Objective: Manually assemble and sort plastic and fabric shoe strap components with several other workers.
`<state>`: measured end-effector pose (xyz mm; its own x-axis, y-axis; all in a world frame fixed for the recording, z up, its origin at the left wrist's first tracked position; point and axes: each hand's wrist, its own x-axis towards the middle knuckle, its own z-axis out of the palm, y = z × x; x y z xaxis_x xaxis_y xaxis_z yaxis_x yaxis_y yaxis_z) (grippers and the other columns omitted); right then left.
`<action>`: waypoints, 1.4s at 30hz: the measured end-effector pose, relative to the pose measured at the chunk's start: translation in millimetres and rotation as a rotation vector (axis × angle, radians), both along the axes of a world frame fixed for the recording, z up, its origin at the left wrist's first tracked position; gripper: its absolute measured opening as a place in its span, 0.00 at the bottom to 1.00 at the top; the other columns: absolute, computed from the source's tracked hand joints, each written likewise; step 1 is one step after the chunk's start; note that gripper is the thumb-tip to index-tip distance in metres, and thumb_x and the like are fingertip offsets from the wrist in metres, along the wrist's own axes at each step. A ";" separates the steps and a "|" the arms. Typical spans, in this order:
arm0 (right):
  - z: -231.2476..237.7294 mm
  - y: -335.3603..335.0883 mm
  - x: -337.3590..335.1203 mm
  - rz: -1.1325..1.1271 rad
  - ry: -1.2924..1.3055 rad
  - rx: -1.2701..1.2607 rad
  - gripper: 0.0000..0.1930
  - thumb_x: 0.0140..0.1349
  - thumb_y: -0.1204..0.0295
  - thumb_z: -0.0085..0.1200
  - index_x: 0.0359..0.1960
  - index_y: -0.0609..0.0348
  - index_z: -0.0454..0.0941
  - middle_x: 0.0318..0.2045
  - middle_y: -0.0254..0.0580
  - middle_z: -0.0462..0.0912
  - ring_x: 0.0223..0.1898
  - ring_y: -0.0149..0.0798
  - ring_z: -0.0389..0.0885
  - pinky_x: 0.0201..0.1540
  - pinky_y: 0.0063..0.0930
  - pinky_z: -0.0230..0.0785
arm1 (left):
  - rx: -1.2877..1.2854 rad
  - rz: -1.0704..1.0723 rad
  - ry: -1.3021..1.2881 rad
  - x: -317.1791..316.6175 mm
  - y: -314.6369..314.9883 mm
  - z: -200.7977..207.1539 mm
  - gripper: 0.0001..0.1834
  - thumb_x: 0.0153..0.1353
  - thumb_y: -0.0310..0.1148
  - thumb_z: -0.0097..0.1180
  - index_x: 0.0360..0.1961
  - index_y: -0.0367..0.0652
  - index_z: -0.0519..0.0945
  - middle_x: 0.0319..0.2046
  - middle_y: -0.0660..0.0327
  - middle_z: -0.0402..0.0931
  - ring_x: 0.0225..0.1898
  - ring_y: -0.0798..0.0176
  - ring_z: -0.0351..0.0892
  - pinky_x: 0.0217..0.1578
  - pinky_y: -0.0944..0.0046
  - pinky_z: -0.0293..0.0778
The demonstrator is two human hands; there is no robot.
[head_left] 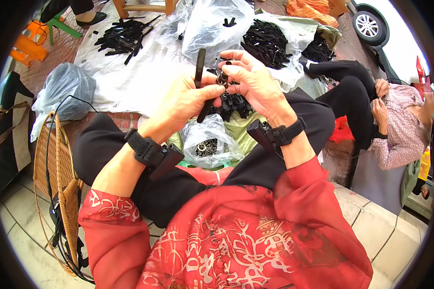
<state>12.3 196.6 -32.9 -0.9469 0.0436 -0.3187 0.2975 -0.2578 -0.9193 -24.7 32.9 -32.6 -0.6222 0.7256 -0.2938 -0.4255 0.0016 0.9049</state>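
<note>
In front of me, my left hand [183, 98] is closed on a black strip [200, 67], whose ends stick out above and below the fingers. My right hand [255, 82] meets it from the right, thumb and fingers pinching a small dark metal ring [222, 79] at the strip. The ring's exact shape is too small to make out. Under the hands lies a heap of black strips [235, 107]. Closer to me, between my knees, a clear plastic bag [222, 153] holds many small metal rings [207, 147].
A pale sheet [154, 82] on the ground carries more black strip piles [120, 38] [265, 45]. Beyond the hands is a large clear bag [212, 33]. A grey bag [70, 89] and wicker basket [65, 192] stand left. Another person [400, 120] sits at the right, hands together.
</note>
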 end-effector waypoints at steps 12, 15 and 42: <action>-112.4 59.6 -1.1 -0.425 -0.160 -0.284 0.06 0.54 0.76 0.48 0.33 0.64 0.70 0.24 0.38 0.74 0.23 0.32 0.75 0.25 0.23 0.70 | 0.005 0.280 -0.690 -13.3 -13.4 -54.1 0.11 0.54 0.29 0.45 0.34 0.32 0.69 0.27 0.56 0.70 0.23 0.67 0.68 0.22 0.70 0.65; -186.5 71.7 17.2 -0.645 -0.240 -0.257 0.07 0.54 0.78 0.47 0.35 0.65 0.68 0.28 0.43 0.74 0.26 0.37 0.76 0.27 0.25 0.72 | -0.006 0.291 -0.579 -7.3 -13.3 -54.5 0.12 0.56 0.31 0.44 0.37 0.33 0.68 0.30 0.55 0.70 0.27 0.65 0.72 0.27 0.69 0.69; -288.6 -62.6 152.2 0.753 0.204 1.064 0.06 0.48 0.76 0.43 0.28 0.61 0.71 0.31 0.45 0.73 0.33 0.46 0.74 0.34 0.33 0.68 | -0.149 0.215 -0.506 -5.1 -23.1 -23.3 0.09 0.53 0.22 0.42 0.37 0.34 0.67 0.19 0.60 0.67 0.17 0.68 0.67 0.14 0.72 0.62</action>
